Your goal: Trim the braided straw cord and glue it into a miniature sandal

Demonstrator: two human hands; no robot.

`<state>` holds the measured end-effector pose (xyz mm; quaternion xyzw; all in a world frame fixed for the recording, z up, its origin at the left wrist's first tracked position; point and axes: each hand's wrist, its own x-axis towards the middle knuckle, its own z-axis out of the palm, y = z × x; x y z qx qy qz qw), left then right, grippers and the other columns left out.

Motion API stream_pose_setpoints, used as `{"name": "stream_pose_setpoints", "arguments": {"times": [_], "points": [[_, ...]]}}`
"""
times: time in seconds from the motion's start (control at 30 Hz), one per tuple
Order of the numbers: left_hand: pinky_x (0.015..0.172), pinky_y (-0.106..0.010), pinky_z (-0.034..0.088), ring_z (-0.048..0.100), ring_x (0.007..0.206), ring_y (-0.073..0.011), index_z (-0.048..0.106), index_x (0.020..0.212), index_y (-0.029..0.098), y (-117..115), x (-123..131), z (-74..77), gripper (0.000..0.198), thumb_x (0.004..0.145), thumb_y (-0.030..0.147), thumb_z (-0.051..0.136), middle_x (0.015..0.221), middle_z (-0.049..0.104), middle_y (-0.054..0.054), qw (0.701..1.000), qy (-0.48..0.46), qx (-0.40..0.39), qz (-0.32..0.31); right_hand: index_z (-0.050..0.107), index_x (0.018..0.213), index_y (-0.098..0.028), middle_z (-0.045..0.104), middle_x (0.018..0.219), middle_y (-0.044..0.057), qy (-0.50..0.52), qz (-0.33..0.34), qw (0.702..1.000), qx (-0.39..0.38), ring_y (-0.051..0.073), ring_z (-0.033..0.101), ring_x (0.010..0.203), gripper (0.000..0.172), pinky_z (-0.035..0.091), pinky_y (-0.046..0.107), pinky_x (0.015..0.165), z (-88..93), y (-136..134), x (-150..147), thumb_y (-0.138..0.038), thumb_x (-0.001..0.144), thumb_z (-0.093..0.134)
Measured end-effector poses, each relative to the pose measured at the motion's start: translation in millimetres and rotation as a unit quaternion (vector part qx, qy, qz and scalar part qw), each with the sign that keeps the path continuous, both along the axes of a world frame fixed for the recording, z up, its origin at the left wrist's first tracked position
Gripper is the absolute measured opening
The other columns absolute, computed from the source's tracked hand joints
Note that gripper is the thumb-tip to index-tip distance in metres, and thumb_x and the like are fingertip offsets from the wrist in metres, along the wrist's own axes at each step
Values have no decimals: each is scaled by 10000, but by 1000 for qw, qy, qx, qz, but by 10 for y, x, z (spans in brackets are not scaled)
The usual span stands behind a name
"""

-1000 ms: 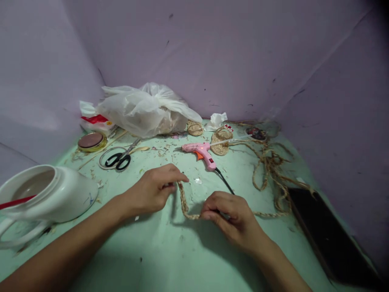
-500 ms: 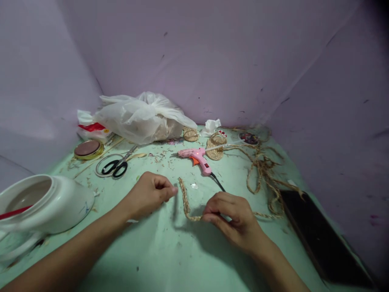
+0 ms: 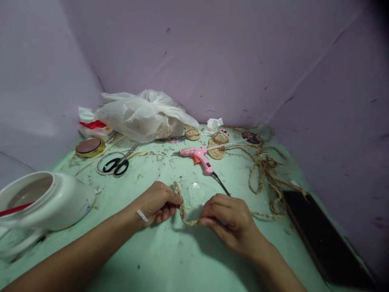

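Note:
Between my hands is a braided straw-coloured cord point(image 3: 190, 222), its free end standing up and bent at a corner. My left hand point(image 3: 162, 202) pinches the upright stretch near its middle between thumb and fingers. A small white scrap point(image 3: 142, 215) clings to that wrist. My right hand point(image 3: 226, 215) is closed on the cord past the bend, and the cord runs on behind it to a tangle of loose fibre strands point(image 3: 266, 170). Beyond my hands a pink glue gun point(image 3: 197, 156) lies on its side with a glue stick in its back.
Black-handled scissors point(image 3: 120, 163) lie across a ring at left. Behind them sit a round tin point(image 3: 89, 146) and a white plastic bag point(image 3: 146, 117). A white pot point(image 3: 67, 200) lies tipped at the left edge. Coiled woven pieces point(image 3: 216, 147) rest behind the glue gun; a dark phone-like slab point(image 3: 322, 239) lies right.
My left hand has moved right and down and now pinches the cord, which it was apart from before. A white scrap now shows on its wrist. My right hand keeps its grip.

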<state>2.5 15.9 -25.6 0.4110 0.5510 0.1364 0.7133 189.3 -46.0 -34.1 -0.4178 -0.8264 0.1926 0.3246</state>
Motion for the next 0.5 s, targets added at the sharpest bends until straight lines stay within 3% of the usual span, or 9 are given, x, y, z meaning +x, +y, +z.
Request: {"name": "stream_pose_setpoints", "arguments": {"times": [0.13, 0.23, 0.33, 0.5], "points": [[201, -128, 187, 336, 210, -49, 523, 422, 92, 78, -23, -26, 218, 624, 164, 561, 307, 449, -1, 991, -50, -89, 89, 653, 801, -191, 652, 707, 48, 26, -23, 999, -16, 154, 569, 651, 107, 424, 265, 594, 24, -13, -4, -243, 793, 560], [214, -98, 163, 337, 238, -26, 523, 480, 86, 151, -61, -17, 155, 623, 136, 556, 373, 478, -2, 972, -104, -148, 149, 655, 917, -218, 669, 805, 42, 72, -6, 994, -84, 149, 593, 744, 172, 452, 266, 671, 106, -61, -41, -214, 826, 508], [231, -72, 158, 300, 260, 4, 500, 524, 97, 208, -110, 16, 136, 649, 133, 539, 416, 455, 20, 964, -137, -163, 161, 617, 1034, -248, 662, 905, 32, 88, 27, 984, -153, 137, 594, 829, 250, 460, 252, 730, 206, -126, -109, -182, 847, 464], [233, -58, 146, 259, 268, 20, 475, 542, 97, 246, -164, 52, 154, 690, 121, 510, 440, 421, 28, 947, -181, -212, 156, 611, 1051, -236, 649, 947, 59, 5, 22, 992, -123, 175, 583, 846, 271, 451, 287, 731, 265, -160, -203, -175, 827, 471]]}}
